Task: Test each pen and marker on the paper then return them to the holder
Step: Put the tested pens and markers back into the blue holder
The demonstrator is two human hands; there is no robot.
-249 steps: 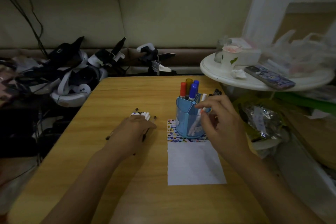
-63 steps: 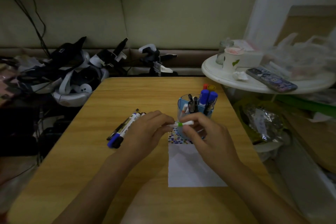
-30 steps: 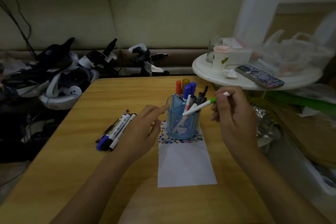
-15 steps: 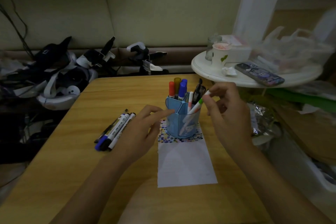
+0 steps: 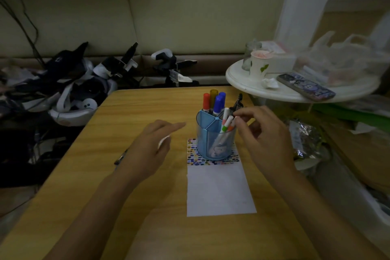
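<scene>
Standing on the paper (image 5: 220, 192), the blue holder (image 5: 215, 139) is full of pens. Right hand (image 5: 261, 131) fingers curl loosely beside it, holding nothing. Left hand (image 5: 147, 145) hovers, fingers straight, hiding markers on the counter (image 5: 126, 207).

The left hand (image 5: 150, 148) hides most of the loose markers (image 5: 120, 157) beneath it.

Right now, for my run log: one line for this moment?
right hand at green-banded marker | marker inside holder | left hand open
</scene>
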